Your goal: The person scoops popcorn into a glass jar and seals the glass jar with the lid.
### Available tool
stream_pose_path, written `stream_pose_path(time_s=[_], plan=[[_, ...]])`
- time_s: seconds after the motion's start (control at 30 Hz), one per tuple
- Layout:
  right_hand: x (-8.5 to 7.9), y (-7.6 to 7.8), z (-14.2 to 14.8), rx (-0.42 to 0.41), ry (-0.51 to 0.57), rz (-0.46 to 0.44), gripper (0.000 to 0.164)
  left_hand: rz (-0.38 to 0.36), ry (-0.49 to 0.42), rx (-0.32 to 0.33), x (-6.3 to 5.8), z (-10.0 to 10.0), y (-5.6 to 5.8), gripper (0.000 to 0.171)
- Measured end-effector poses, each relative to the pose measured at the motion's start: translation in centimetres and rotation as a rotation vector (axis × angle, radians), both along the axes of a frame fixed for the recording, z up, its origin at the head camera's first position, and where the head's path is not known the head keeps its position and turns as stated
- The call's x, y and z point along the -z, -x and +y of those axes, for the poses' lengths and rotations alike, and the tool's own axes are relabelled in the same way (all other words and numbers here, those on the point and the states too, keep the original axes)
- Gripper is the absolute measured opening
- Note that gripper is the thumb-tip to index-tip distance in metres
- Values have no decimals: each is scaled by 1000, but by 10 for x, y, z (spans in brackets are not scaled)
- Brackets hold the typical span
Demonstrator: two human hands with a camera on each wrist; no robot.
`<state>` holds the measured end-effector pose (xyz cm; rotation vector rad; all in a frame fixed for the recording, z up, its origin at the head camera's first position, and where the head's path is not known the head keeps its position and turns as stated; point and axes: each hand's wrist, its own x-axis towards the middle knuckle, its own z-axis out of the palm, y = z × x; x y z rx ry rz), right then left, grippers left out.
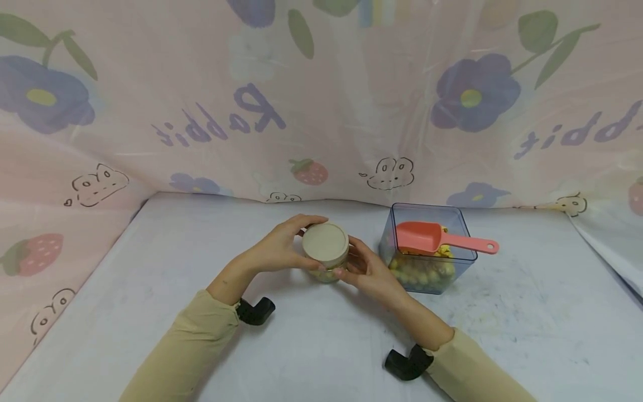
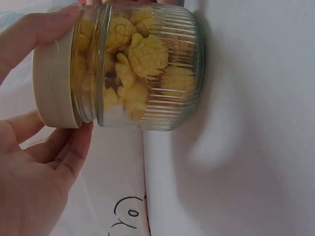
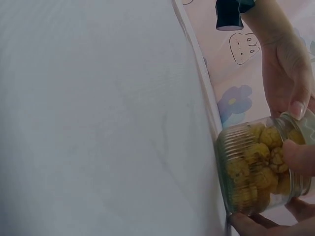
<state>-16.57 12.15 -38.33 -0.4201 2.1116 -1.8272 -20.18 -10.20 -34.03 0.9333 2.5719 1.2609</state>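
A ribbed glass jar point(image 2: 147, 69) full of yellow popcorn stands on the white table, capped by a cream lid point(image 1: 325, 243). My left hand point(image 1: 281, 245) grips the lid's side, thumb at the front and fingers curled behind. From the right, my right hand point(image 1: 374, 276) holds the glass body, its thumb near the jar's neck. In the right wrist view the popcorn point(image 3: 258, 169) shows through the glass, with the right fingers point(image 3: 248, 225) at the jar's lower part. The lid looks seated on the rim.
Right of the jar stands a clear square bin point(image 1: 427, 273) holding more popcorn. A coral-pink scoop point(image 1: 424, 237) lies across its top, handle jutting right past the rim. Behind the white table point(image 1: 150, 268) hangs a pink printed cloth point(image 1: 341, 111). Black wrist mounts point(image 1: 257, 311) sit at both sleeves.
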Motion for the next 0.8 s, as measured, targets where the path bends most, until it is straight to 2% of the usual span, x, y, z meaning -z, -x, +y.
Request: stream_pose_path(time_s=[0.4, 0.63, 0.8], plan=[[2, 0, 0, -9, -2, 23, 70, -47, 20, 40, 3, -1, 1, 81], [2, 0, 0, -3, -12, 29, 70, -27, 28, 71, 3, -2, 4, 81], [1, 0, 0, -9, -7, 30, 69, -42, 35, 87, 2, -3, 5, 81]])
